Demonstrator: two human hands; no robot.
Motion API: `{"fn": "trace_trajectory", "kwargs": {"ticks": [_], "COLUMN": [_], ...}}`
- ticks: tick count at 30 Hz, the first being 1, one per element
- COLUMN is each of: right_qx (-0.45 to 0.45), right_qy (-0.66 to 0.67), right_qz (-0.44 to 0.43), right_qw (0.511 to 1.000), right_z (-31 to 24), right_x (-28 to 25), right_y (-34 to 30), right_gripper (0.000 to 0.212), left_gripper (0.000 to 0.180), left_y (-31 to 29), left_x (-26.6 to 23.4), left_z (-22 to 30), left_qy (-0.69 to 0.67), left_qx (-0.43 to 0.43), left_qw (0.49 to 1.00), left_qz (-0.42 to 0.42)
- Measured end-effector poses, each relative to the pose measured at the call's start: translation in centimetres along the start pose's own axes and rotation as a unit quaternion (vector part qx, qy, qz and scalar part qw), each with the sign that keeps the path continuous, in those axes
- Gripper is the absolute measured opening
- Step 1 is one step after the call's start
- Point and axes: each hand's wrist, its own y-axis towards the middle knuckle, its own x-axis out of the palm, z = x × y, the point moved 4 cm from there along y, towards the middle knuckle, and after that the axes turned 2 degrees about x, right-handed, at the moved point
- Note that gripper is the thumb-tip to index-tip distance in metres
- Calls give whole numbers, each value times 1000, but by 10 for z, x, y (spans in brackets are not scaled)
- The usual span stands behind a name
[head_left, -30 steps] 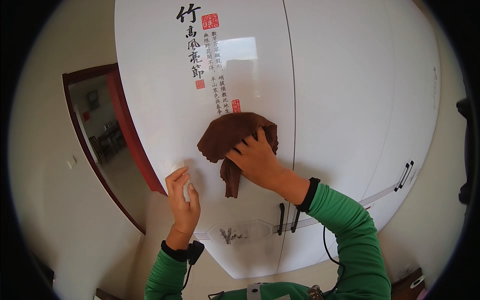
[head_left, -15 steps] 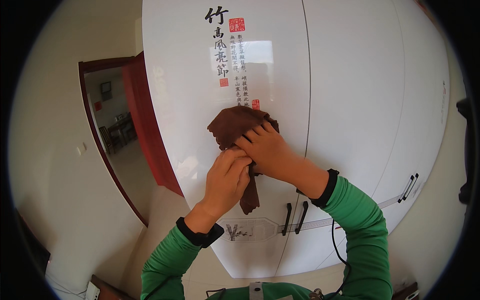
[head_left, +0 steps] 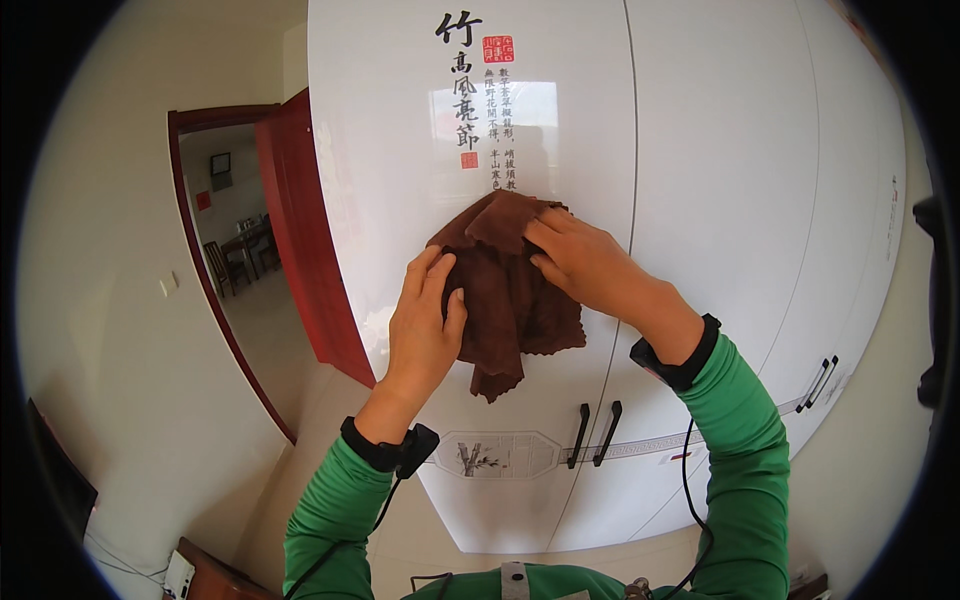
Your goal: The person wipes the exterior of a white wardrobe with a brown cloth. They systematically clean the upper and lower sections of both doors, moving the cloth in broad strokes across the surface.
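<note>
I'm standing in somebody's home, by all appearances. The tall white cabinet has glossy doors dressed up with brush-style lettering and a bamboo picture. Just left of the cabinet, a red door stands open; past it, farther from the cabinet, I see a table with chairs. A wall switch sits well left of the cabinet.

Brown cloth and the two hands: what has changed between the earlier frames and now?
The left hand moved right, from apart to the left edge of the brown cloth. The cloth shifted slightly up the white cabinet, its lower part spread wider. The right hand stayed on it; the cabinet stayed shut.
</note>
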Motion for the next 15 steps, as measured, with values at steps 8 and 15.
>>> {"fn": "trace_trajectory", "kwargs": {"ticks": [8,15], "right_qx": [-76,-59], "right_qy": [-49,-26], "right_qz": [125,96], "right_qw": [988,993], "right_z": [1,-1], "right_x": [17,17], "right_y": [12,16], "right_gripper": [22,23], "left_gripper": [34,34], "left_y": [-33,-40], "left_x": [9,69], "left_z": [41,55], "left_qy": [-42,-37], "left_qx": [119,110], "left_qw": [990,993], "left_qz": [60,21]}}
